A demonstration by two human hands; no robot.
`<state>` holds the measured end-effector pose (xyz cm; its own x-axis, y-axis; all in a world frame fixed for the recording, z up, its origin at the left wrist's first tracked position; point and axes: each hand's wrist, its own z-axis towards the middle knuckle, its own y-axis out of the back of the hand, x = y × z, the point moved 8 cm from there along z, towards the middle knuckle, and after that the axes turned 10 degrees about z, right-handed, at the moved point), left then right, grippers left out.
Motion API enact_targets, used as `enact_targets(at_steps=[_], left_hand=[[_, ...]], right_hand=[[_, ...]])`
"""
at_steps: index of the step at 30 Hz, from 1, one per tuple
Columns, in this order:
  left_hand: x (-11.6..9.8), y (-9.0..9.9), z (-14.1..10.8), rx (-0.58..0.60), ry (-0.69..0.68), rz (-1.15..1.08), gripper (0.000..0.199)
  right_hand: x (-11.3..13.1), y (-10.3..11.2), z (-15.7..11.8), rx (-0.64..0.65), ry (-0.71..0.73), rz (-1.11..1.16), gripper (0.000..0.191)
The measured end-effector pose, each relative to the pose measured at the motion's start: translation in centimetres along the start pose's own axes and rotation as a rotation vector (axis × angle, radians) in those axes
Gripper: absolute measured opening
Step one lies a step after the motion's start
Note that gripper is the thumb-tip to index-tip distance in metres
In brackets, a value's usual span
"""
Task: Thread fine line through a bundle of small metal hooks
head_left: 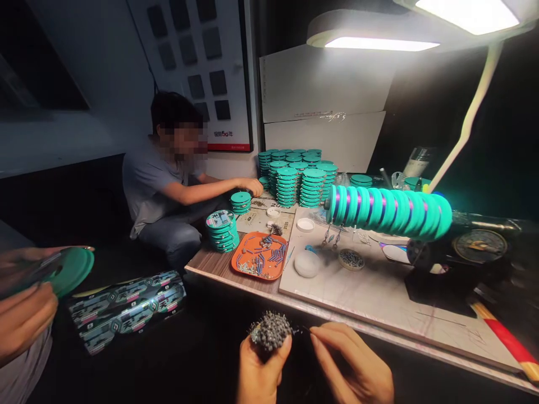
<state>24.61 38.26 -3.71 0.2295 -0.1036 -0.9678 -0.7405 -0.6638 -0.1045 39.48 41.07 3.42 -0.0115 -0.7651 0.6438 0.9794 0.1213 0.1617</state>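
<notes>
At the bottom centre, my left hand (263, 373) is closed around a tight bunch of small grey bead-like pieces (272, 331), with fine wire ends sticking out. Just right of it, my right hand (353, 362) pinches thumb and forefinger together on a thin dark strand (304, 329) that reaches toward the bunch. Where the strand ends is too fine to tell. Both hands are in front of the table edge. Beyond them, on the board, sit a round dish of small grey pieces (351, 259) and a round white tub (306, 264).
Teal spools line a spindle (379, 210) on a dark machine (480, 252). An orange tray (237, 266) holds small parts. Stacked teal spools (287, 188) stand behind. A seated person (155, 168) reaches in; another person's hands (31, 314) hold teal discs. A lamp (370, 36) hangs above.
</notes>
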Motion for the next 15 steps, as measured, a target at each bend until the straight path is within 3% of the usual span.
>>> enact_targets(at_steps=[4, 7, 15], left_hand=[[0.2, 0.1, -0.2, -0.016, 0.041, -0.026, 0.04], [0.3, 0.1, -0.3, -0.022, 0.056, -0.032, 0.042], [-0.1, 0.1, -0.1, 0.0, 0.031, -0.006, 0.043]], right_hand=[[-0.6, 0.1, -0.4, -0.088, -0.068, 0.051, 0.016], [-0.8, -0.1, -0.7, -0.082, -0.061, 0.035, 0.015], [1.0, 0.0, 0.5, 0.053, 0.19, -0.257, 0.015]])
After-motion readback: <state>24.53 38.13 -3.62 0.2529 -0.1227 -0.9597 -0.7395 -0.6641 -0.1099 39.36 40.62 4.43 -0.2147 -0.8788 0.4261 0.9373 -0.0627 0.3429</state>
